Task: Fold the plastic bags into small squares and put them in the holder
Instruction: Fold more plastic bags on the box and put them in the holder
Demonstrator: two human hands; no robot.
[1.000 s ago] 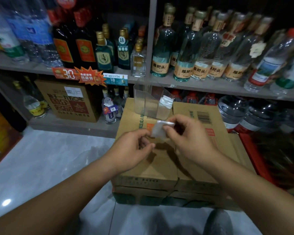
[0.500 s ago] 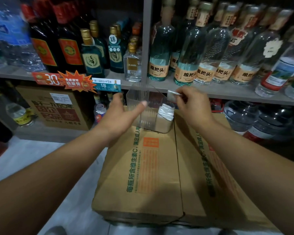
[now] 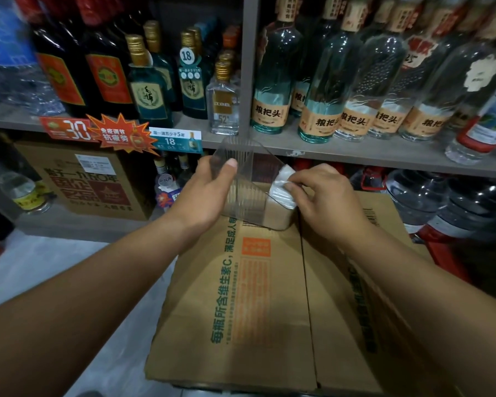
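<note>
Left hand (image 3: 209, 194): clasped clear holder (image 3: 242, 157), apparently steadying it. Right hand (image 3: 327, 199): pinched folded bag square (image 3: 281, 175), likely for insertion.

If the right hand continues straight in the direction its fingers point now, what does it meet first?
The folded bags at the right end of the clear holder: the right hand pinches them there. Further on the line seems to reach the left hand gripping the holder, but depth is unclear.

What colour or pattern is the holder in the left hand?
Colourless: the clear plastic holder is see-through, with fine vertical ribs on its left wall. Head view shows it best.
</note>
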